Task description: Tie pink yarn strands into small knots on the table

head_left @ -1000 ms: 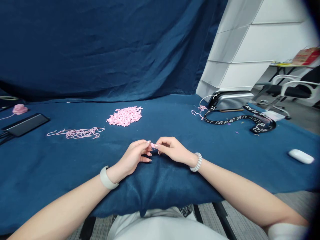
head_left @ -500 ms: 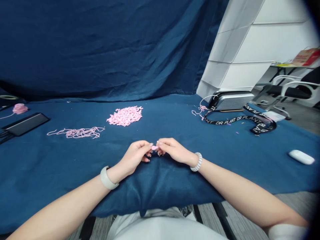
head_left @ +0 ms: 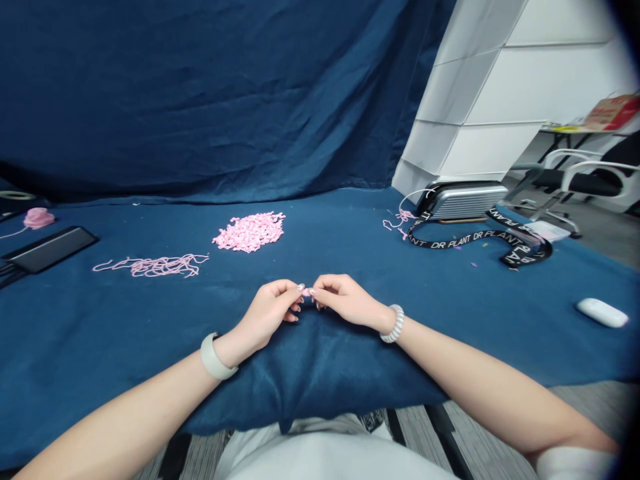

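Observation:
Between my fingertips is a small piece of pink yarn (head_left: 307, 292), mostly covered and too small to make out its form. My left hand (head_left: 275, 307) pinches it from the left, and my right hand (head_left: 343, 298) pinches its right side. Both hands are near the table's front edge. Beyond them lies a heap of small knotted pink yarn pieces (head_left: 250, 231). Loose strands of pink yarn (head_left: 163, 265) are spread out to the left of that heap.
A pink yarn ball (head_left: 39, 217) and a dark flat device (head_left: 53, 249) lie at far left. On the right are a silver ribbed case (head_left: 467, 201), a black lettered strap (head_left: 450, 241) and a white oval case (head_left: 603, 313). Blue cloth (head_left: 125, 347) covers the table.
My right fingers have shifted slightly left, closer to the left fingertips, covering more of the pink yarn piece. The things on the table stay where they were.

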Demonstrator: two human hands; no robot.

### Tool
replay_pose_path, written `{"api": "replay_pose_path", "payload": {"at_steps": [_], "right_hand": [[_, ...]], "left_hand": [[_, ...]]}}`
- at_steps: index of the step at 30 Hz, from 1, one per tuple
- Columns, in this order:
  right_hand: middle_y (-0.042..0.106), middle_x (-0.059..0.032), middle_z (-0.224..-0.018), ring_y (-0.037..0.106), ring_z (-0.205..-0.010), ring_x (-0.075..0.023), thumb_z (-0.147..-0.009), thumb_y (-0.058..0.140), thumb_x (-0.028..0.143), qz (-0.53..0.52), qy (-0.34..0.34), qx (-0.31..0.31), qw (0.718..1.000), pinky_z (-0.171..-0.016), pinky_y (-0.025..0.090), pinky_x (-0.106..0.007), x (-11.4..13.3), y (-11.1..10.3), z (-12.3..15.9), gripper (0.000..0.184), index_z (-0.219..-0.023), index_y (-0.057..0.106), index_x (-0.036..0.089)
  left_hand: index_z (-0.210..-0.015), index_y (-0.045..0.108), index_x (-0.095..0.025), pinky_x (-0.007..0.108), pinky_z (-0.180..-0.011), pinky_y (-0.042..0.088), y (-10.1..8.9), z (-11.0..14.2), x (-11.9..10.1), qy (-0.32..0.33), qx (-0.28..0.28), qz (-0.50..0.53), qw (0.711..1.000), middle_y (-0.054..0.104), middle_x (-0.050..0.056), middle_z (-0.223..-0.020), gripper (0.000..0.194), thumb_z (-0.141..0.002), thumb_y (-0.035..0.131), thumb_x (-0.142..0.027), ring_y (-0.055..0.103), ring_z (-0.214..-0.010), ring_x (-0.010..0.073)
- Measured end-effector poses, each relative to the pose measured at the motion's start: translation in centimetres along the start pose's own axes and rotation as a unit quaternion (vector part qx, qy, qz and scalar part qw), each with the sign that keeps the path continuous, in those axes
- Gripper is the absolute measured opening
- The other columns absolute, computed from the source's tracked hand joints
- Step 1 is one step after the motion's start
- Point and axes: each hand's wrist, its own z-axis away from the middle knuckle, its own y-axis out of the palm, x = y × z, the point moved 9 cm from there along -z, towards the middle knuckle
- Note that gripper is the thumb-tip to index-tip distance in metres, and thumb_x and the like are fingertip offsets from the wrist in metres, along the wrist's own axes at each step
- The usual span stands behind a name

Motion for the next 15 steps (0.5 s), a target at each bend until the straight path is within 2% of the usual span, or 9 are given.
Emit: {"api": "replay_pose_path", "payload": {"at_steps": [4,8,15], "right_hand": [[0.055,-0.0010,-0.068,0.047,-0.062,-0.0042,-0.081,0.046,0.043,-0.016,0.001,0.007,1.000,-0.061,0.038,-0.016,-0.11,0.15,0.09,0.034,-0.074,0.055,0.011],[0.055,-0.0011,-0.068,0.046,-0.061,-0.0041,-0.081,0.046,0.043,-0.007,0.008,0.007,1.000,-0.060,0.037,-0.017,-0.16,0.15,0.16,0.034,-0.074,0.055,0.011],[0.052,-0.0009,-0.064,0.047,-0.059,-0.0045,-0.080,0.046,0.047,-0.063,0.034,-0.009,0.997,-0.061,0.039,-0.017,-0.72,-0.34,-0.22,0.038,-0.068,0.051,0.011]], "left_hand": [[-0.073,0.059,-0.016,0.013,-0.044,0.044,0.29,0.09,0.25,-0.010,0.015,0.008,1.000,0.055,-0.001,-0.069,0.041,-0.064,0.057,-0.056,0.050,-0.057,0.0039],[-0.076,0.062,-0.017,0.012,-0.045,0.043,0.79,0.39,-0.08,-0.001,0.036,-0.035,0.999,0.059,0.000,-0.074,0.041,-0.063,0.059,-0.055,0.051,-0.061,0.0042],[-0.066,0.059,-0.016,0.011,-0.044,0.040,-0.19,0.08,-0.14,0.015,-0.007,-0.028,0.999,0.054,-0.003,-0.061,0.033,-0.063,0.062,-0.049,0.048,-0.056,0.0030]]}}
